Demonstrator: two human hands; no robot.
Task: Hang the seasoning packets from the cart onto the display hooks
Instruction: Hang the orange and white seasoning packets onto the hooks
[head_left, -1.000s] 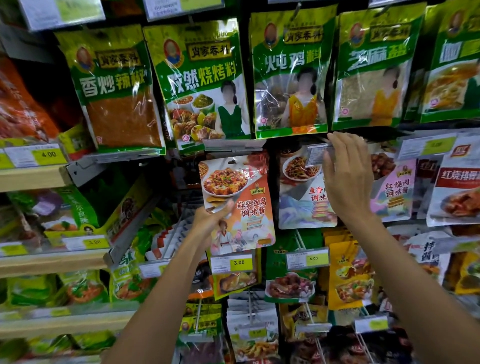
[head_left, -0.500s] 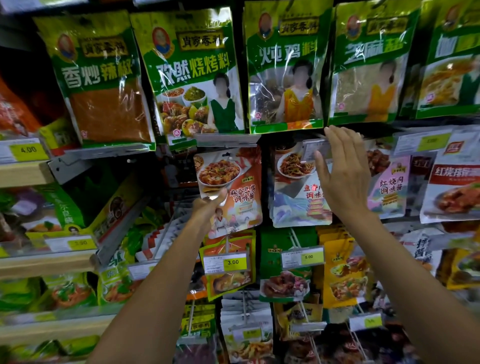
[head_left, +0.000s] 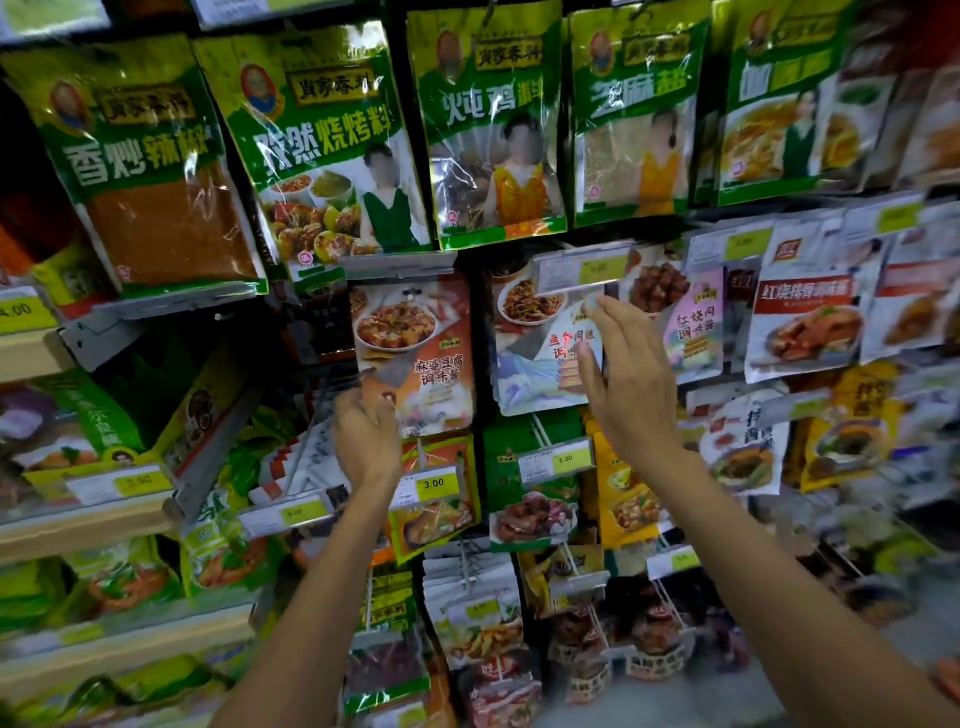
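On the crowded shop display, glossy flat seasoning packets hang in overlapping rows from wire hooks, with yellow price tags (head_left: 434, 484) clipped at the hook ends and wooden shelves (head_left: 88, 519) to the left. The left hand (head_left: 366, 436), loosely curled, touches the lower corner of the orange packet (head_left: 415, 353). The right hand (head_left: 631, 384) is spread open, fingertips against the pale packet (head_left: 540, 358) beside it.

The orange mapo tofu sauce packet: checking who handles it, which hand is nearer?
Left. The left hand sits at the orange mapo tofu sauce packet's lower left corner; the right hand is over the neighbouring packet.
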